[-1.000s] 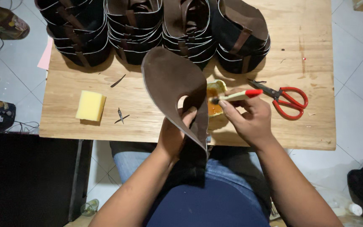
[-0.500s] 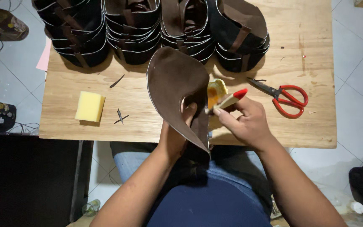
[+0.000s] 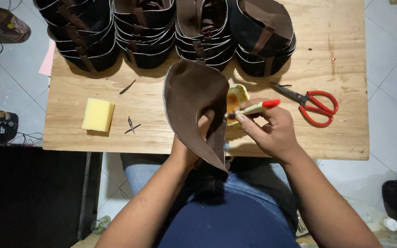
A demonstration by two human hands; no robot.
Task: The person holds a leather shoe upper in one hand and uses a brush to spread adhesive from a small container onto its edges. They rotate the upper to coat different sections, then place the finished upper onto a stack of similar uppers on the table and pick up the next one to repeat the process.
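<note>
Wooden worktable over pale tile floor is carrying everything. Left hand fingers are clamping a curved brown leather piece, held upright at table centre. Right hand fingers are pinching a red-tipped brush, tip meeting the leather's edge. Yellow glue pot is sitting just behind. Red scissors at 3 o'clock, yellow sponge at 9, stacked dark shoe uppers at 12.
</note>
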